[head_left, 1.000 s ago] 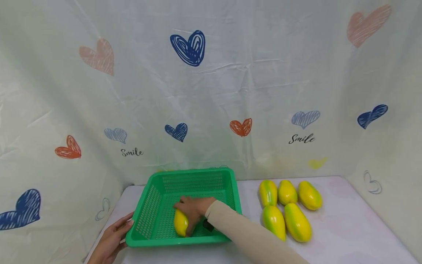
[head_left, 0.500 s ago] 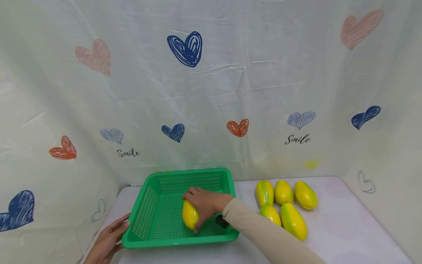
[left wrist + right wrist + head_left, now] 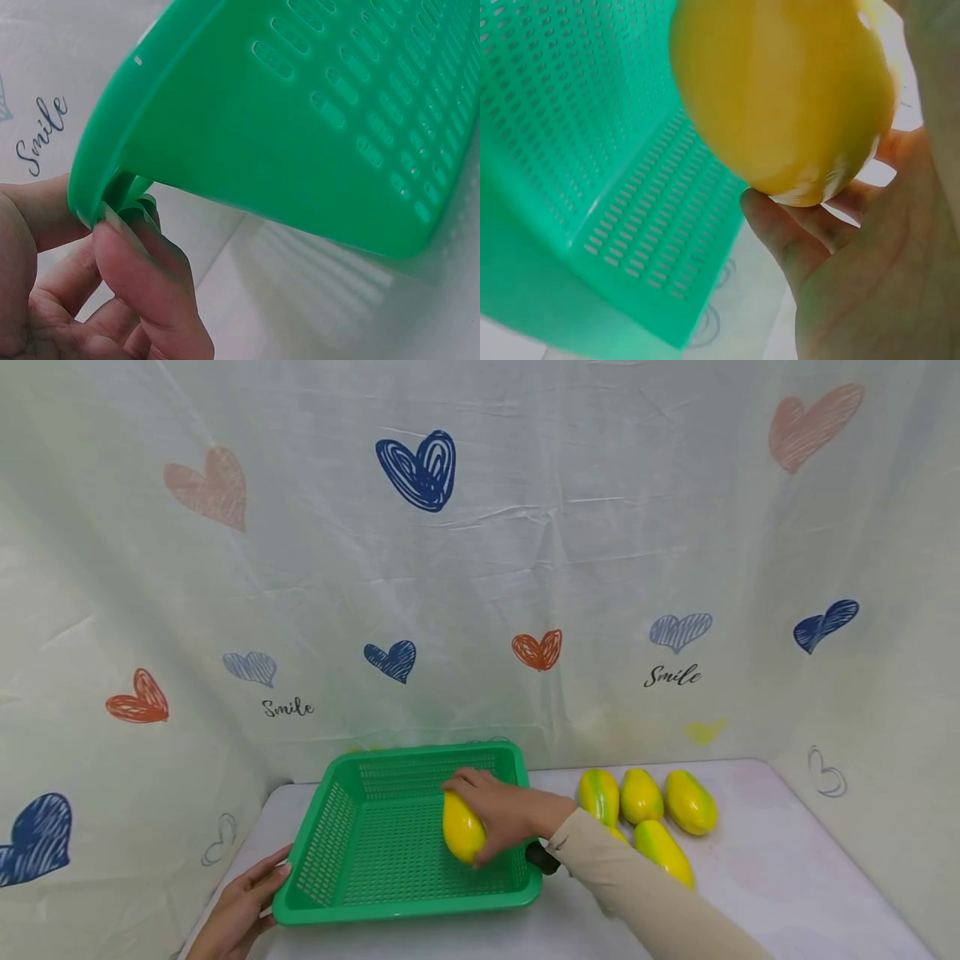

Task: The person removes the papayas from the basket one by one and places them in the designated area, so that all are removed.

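head: above, facing forward-down, far | wrists: close on hands | shared: green basket (image 3: 408, 906)

The only writing to be read is the word "Smile", in black cursive script, printed on the pale cloth backdrop (image 3: 480, 568) among its drawn hearts. In the head view it stands twice: once on the left (image 3: 288, 707), just under a pale blue heart, and once on the right (image 3: 672, 676), likewise under a pale blue heart. The left wrist view shows the same word once more (image 3: 41, 135), running slantwise on the cloth beside the green basket (image 3: 300, 127). The basket itself and the yellow-green fruit (image 3: 637, 796) bear no label, brand or number.
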`<action>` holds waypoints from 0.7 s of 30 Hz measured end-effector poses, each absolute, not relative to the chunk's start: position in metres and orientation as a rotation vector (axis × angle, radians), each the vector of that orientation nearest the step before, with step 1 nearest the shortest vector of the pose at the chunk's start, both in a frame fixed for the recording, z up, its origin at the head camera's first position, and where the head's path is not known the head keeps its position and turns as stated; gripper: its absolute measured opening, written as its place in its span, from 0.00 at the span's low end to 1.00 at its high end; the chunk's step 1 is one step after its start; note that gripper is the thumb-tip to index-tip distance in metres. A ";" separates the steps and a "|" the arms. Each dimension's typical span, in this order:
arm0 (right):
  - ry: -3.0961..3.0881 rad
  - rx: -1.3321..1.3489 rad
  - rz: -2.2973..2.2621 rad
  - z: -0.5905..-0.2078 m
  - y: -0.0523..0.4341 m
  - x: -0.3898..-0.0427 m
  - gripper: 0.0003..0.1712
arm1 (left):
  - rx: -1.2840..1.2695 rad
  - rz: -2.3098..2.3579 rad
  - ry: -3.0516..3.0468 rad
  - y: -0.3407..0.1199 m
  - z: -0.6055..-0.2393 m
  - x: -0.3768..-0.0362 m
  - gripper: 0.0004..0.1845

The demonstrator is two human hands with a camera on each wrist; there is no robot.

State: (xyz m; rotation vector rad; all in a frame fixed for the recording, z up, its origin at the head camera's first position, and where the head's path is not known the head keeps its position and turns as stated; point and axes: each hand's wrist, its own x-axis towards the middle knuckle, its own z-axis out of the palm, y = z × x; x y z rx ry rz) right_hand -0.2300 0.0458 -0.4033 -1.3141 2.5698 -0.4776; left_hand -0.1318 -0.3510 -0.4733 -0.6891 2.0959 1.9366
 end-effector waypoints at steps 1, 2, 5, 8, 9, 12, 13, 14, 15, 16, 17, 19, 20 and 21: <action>2.569 -1.313 -0.483 -0.403 0.049 -0.230 0.59 | -0.687 1.937 2.098 -0.351 -0.474 -0.132 0.40; 2.568 -1.308 -0.490 -0.403 0.052 -0.229 0.59 | -0.684 1.940 2.094 -0.351 -0.474 -0.132 0.41; 2.565 -1.301 -0.514 -0.403 0.061 -0.228 0.59 | -0.684 1.935 2.096 -0.351 -0.474 -0.132 0.41; 2.573 -1.288 -0.539 -0.403 0.070 -0.227 0.60 | -0.696 1.926 2.093 -0.351 -0.473 -0.133 0.41; 2.575 -1.284 -0.551 -0.403 0.072 -0.226 0.60 | -0.702 1.920 2.095 -0.351 -0.473 -0.133 0.41; 2.584 -1.282 -0.582 -0.403 0.080 -0.223 0.60 | -0.718 1.915 2.091 -0.351 -0.472 -0.134 0.40; 2.590 -1.286 -0.590 -0.403 0.083 -0.222 0.61 | -0.723 1.915 2.090 -0.351 -0.472 -0.134 0.40; 2.595 -1.293 -0.597 -0.403 0.085 -0.221 0.61 | -0.725 1.913 2.093 -0.351 -0.472 -0.134 0.40; 2.605 -1.301 -0.599 -0.403 0.088 -0.220 0.61 | -0.727 1.912 2.093 -0.351 -0.472 -0.134 0.40; 2.617 -1.316 -0.600 -0.403 0.090 -0.219 0.61 | -0.725 1.912 2.095 -0.351 -0.473 -0.134 0.39; 2.630 -1.326 -0.598 -0.404 0.092 -0.218 0.62 | -0.723 1.912 2.098 -0.351 -0.473 -0.134 0.39; 2.662 -1.349 -0.586 -0.405 0.097 -0.217 0.62 | -0.712 1.917 2.101 -0.351 -0.473 -0.133 0.40; 2.679 -1.361 -0.579 -0.405 0.100 -0.216 0.63 | -0.704 1.921 2.103 -0.351 -0.473 -0.133 0.41; 2.691 -1.364 -0.580 -0.406 0.102 -0.215 0.63 | -0.695 1.926 2.104 -0.351 -0.473 -0.132 0.41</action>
